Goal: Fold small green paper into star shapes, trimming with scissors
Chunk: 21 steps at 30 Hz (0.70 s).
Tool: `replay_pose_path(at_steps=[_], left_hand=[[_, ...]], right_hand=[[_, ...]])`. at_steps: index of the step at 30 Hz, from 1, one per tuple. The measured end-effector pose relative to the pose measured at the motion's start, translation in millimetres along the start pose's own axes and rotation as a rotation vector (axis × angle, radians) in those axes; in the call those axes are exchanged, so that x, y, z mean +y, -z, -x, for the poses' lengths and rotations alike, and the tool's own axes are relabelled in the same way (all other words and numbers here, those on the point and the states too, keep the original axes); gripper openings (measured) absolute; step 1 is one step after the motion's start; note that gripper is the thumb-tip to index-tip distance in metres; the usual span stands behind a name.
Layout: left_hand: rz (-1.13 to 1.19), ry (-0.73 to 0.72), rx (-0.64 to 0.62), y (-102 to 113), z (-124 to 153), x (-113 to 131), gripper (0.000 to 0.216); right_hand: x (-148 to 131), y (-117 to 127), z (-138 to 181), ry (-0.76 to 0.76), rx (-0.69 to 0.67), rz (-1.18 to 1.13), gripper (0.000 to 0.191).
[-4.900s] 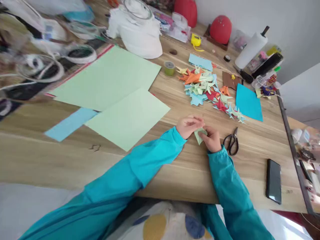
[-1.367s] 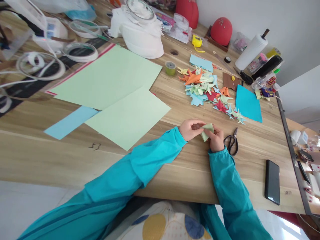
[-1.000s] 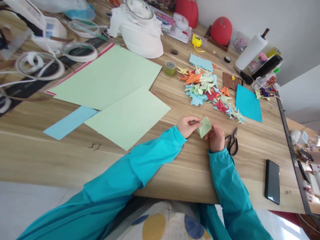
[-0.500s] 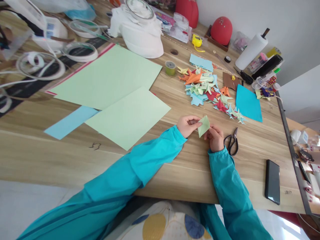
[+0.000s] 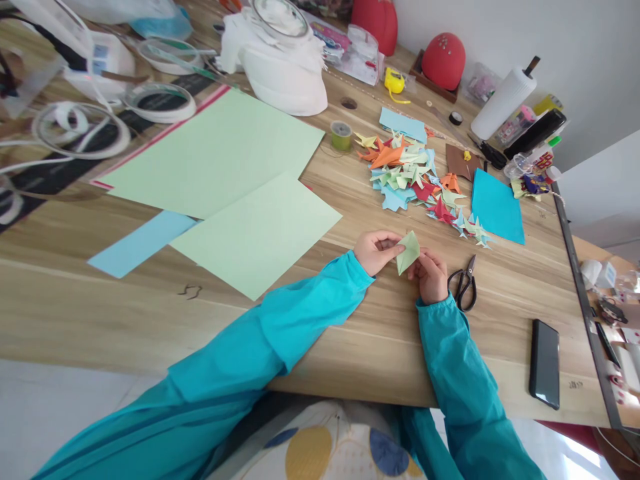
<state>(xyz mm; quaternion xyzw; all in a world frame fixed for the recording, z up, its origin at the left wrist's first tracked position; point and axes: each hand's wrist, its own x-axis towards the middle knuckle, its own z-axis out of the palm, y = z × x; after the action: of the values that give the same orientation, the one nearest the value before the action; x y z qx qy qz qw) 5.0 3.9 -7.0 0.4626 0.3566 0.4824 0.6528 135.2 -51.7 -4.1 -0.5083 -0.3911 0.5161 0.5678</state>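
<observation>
A small folded piece of light green paper (image 5: 409,252) is held up between my two hands, over the wooden table. My left hand (image 5: 375,251) pinches it at its left side, the thumb lying on its face. At its right edge, the fingers of my right hand (image 5: 431,273) close on the paper; part of that grip is hidden. Black-handled scissors (image 5: 465,285) lie just right of my right hand. Beyond my hands is a heap of folded paper pieces (image 5: 400,167) in orange, red, blue and green.
Large light green sheets (image 5: 260,233) and a blue paper strip (image 5: 143,245) lie to the left. A bright blue sheet (image 5: 497,207) is at right, with a phone (image 5: 545,363) nearer the front edge. A thread spool (image 5: 341,136) and white cap (image 5: 285,73) stand farther back.
</observation>
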Motion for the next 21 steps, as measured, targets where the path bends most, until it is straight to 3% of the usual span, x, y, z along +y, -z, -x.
replay_pose_path(at_steps=[21], left_hand=[[-0.030, -0.044, -0.053, -0.9, 2.8, 1.6, 0.019]], right_hand=[[-2.5, -3.9, 3.1, 0.062, -0.013, 0.202, 0.020]])
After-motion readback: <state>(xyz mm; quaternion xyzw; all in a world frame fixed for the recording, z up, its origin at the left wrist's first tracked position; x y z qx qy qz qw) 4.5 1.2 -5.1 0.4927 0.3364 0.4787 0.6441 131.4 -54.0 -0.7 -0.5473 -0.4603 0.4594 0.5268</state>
